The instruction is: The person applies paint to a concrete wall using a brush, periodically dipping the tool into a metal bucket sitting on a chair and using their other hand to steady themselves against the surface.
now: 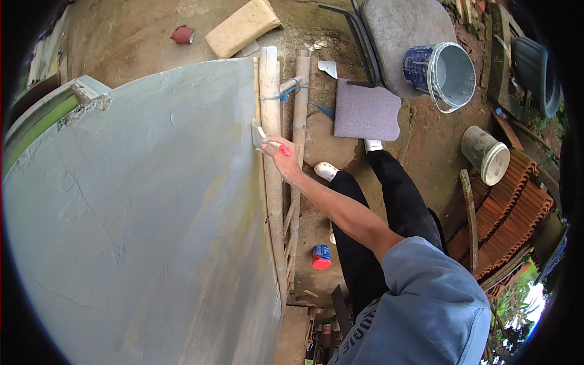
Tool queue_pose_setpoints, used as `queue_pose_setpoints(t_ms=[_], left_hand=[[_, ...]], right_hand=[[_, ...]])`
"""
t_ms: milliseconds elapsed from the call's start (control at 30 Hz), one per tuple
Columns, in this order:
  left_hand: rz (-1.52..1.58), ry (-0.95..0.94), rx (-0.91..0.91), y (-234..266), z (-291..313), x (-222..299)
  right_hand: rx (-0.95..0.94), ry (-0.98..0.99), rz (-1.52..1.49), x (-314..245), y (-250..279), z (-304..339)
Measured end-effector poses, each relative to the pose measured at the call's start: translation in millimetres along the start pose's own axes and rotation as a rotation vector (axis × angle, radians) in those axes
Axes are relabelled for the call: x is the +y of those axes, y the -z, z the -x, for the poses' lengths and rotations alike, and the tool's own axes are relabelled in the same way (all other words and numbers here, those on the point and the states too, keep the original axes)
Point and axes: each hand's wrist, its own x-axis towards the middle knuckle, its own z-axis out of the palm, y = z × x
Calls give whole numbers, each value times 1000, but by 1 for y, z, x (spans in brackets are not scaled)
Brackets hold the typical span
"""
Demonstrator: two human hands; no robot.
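My right hand (283,156) is closed around a paintbrush (264,135) with a pale handle that shows red at its end. The bristle end lies at the right edge of a grey, streaky wall (152,182), close beside an upright bamboo pole (271,188). Yellowish and pale streaks mark the wall below the brush. My bare right forearm reaches across from a blue-grey sleeve (426,274). My left hand is not in view.
A second bamboo pole (300,115) is tied alongside with blue cord. A small blue and red can (322,257) stands near my feet. Further off are a grey pad (367,111), a dark-framed chair (407,30), a paint-smeared bucket (417,67), a dirty pail (477,149) and stacked roof tiles (508,207).
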Motion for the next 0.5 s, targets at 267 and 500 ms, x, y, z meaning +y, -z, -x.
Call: queue_pose_setpoints(t_ms=[267,500], left_hand=[[-15,8,-2,9,2,-14],[-7,6,1,5,3,-10]], right_hand=[[24,-129,-32,-9,32,34],[-27,-91,-144,16,-4,67]])
